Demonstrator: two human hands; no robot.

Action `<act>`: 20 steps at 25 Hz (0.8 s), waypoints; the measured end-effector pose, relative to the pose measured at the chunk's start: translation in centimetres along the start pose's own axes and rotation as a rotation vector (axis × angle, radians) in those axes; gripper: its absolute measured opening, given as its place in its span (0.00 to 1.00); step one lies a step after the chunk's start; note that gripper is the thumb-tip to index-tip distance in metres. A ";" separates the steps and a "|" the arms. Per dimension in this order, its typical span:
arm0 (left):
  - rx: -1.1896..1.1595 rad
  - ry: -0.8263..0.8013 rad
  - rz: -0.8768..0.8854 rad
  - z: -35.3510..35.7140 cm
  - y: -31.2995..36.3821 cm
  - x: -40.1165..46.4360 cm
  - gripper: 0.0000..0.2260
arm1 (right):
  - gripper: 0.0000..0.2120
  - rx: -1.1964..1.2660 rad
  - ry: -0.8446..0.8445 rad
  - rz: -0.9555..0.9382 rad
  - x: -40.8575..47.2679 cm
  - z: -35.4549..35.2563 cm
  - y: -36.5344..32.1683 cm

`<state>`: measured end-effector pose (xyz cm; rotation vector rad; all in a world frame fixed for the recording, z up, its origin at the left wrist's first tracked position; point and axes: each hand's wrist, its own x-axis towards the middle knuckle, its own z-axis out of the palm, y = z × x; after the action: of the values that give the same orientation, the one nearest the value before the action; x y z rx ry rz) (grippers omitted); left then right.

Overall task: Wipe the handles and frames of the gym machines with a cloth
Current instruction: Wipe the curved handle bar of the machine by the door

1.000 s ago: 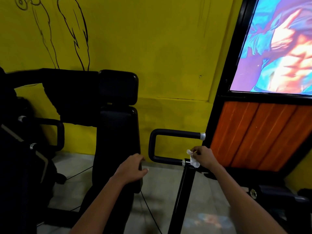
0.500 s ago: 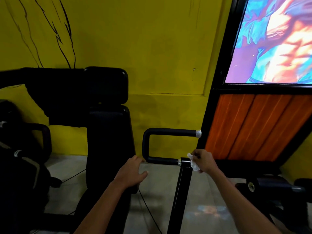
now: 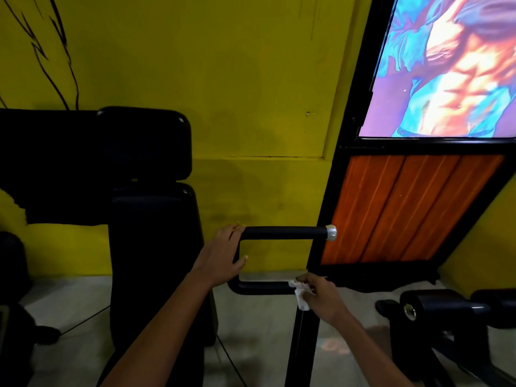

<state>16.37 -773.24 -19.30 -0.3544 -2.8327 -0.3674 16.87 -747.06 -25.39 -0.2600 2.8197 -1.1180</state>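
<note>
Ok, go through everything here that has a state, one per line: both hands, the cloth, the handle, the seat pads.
left hand: gripping the bend of the handle, fingers curled over its top corner
right hand: pinching the cloth against the lower bar
cloth: crumpled, white, pressed at the joint of bar and post
U-shaped handle: lying sideways, silver cap on the free upper end
seat pads: upright, unoccupied, headrest above the backrest

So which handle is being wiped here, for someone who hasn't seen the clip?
Right of the black padded seat stands a black U-shaped handle on an upright post. Its upper bar alone ends in a silver cap.
</note>
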 end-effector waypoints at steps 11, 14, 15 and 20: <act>-0.034 0.042 0.217 7.0 -4.7 3.4 0.35 | 0.13 -0.264 0.435 -0.011 4.7 6.6 1.3; -0.040 0.044 0.240 6.8 -4.8 3.4 0.35 | 0.11 -0.455 0.430 0.002 4.7 7.7 0.6; -0.055 0.040 0.237 6.8 -4.7 3.4 0.35 | 0.10 -0.471 0.412 0.012 4.7 8.2 0.1; -0.064 0.043 0.257 7.0 -5.1 3.5 0.35 | 0.10 -0.361 0.403 0.106 4.3 10.2 -1.3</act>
<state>10.10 -775.34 -25.89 -0.7058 -2.6928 -0.4060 14.35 -755.70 -31.99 0.1051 3.3361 -0.6962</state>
